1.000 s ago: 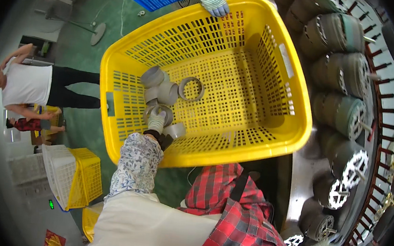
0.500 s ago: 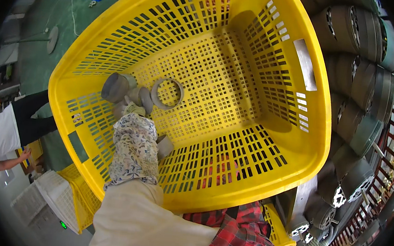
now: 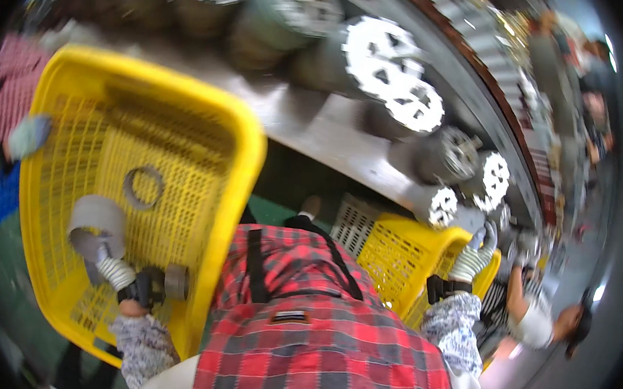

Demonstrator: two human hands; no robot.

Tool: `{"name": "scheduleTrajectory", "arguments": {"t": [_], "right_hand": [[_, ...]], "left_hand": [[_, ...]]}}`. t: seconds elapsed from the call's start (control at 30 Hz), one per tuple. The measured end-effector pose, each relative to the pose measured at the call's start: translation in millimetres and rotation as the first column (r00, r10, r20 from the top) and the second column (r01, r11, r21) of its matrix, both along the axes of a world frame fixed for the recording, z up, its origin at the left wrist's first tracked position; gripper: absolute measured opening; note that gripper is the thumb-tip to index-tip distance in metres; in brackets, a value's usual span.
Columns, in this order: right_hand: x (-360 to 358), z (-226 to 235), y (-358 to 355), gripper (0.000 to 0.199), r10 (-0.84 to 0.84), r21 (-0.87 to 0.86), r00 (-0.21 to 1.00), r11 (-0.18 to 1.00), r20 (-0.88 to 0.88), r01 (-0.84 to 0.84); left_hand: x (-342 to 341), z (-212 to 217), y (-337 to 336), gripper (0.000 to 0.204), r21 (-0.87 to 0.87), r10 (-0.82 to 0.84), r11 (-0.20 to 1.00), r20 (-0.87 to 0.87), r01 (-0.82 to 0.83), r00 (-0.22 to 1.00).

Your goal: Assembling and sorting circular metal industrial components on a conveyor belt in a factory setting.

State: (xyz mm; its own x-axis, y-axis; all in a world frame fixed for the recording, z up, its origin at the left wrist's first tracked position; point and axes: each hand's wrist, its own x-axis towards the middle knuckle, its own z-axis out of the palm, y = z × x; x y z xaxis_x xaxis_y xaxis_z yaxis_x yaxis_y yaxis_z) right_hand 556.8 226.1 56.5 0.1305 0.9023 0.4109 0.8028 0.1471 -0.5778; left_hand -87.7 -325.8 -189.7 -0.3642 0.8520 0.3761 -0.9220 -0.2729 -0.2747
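A big yellow slatted basket (image 3: 242, 181) fills the left side. My left hand (image 3: 118, 272), in a light glove with a black wrist strap, reaches into it and grips a short grey tube (image 3: 98, 222). A smaller grey tube (image 3: 176, 280) lies beside my wrist, and a flat grey ring (image 3: 143, 187) rests on the basket floor further in. My right hand (image 3: 473, 257), also gloved, is raised at the right with its fingers spread and nothing in it, just above a smaller yellow crate (image 3: 395, 257).
A machine with grey spools (image 3: 323, 62) and white toothed wheels (image 3: 393, 61) curves across the top. Another person's gloved hand (image 3: 27, 136) holds the basket's far left rim. A second person (image 3: 537, 322) stands at the lower right. A pale crate (image 3: 357, 224) sits behind the yellow one.
The view has swung to the right, so the basket now sits at the left. My right hand has come into view. My left hand stays among the grey tubes.
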Motion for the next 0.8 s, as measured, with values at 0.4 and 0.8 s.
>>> {"name": "scheduleTrajectory", "arguments": {"t": [0.4,0.8], "right_hand": [[311.5,-176.4,-182.8,0.031,-0.52,-0.651,0.848,0.61,0.102,0.452],[330.9,-269.0,-224.3,0.06,-0.59,-0.919,0.72,-0.107,0.365,0.378]], "left_hand": [[284.6,155.9,477.5,0.037,-0.73,-0.734,0.459,-0.633,-0.507,0.246],[371.1,77.0,523.6,0.037,-0.864,-0.852,0.193,-0.382,-0.465,0.357]]}}
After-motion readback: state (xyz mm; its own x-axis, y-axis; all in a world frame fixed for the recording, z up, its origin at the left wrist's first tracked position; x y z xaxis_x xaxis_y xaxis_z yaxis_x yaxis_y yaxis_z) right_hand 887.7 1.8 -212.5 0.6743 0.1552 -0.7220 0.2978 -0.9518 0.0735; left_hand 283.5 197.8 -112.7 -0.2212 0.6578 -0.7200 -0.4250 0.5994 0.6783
